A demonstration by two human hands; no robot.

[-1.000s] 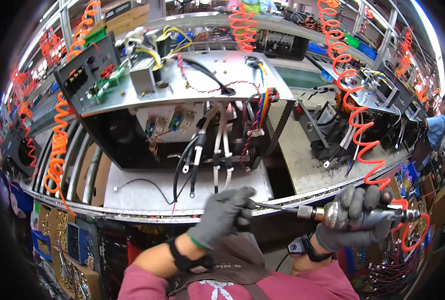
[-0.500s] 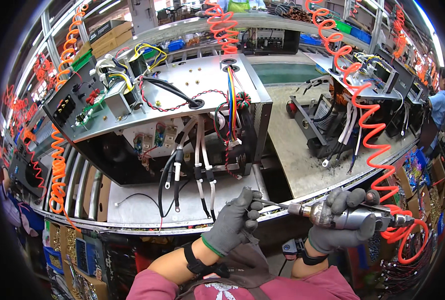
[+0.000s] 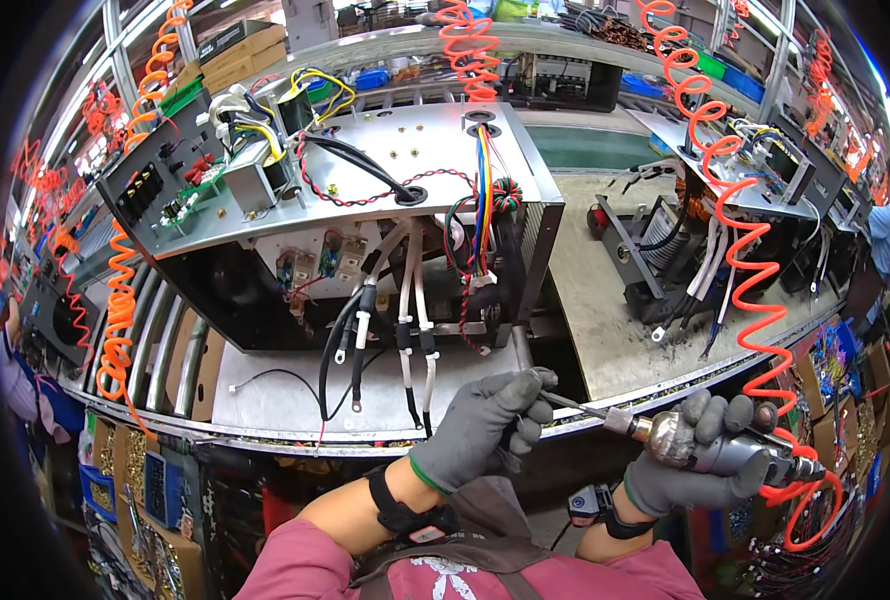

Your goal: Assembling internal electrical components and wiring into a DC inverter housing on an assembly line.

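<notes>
In my right hand [image 3: 700, 455], wrapped in a grey glove, lies a silver air screwdriver [image 3: 720, 452] with its long thin bit [image 3: 582, 406] pointing left. My left hand [image 3: 487, 425], gloved too, pinches its fingertips at the end of the bit; whatever sits between them is too small to make out. Beyond my hands stands an open metal machine housing [image 3: 295, 240] on the line. Thick black and white cables [image 3: 405, 345] with lug ends hang down its front. Rainbow-coloured wires [image 3: 483, 200] drop from a hole in its top plate.
A second, partly built unit [image 3: 680, 250] stands to the right on a board [image 3: 590, 270]. An orange coiled air hose [image 3: 750, 270] hangs close to my right hand. Metal rollers [image 3: 170, 345] lie at left; bins of screws [image 3: 130, 480] sit below. Another person [image 3: 887, 225] stands far right.
The view has shifted, so the housing appears slightly farther right and higher. Both hands stay around the screwdriver and its bit; the left fingers remain pinched at the bit's end.
</notes>
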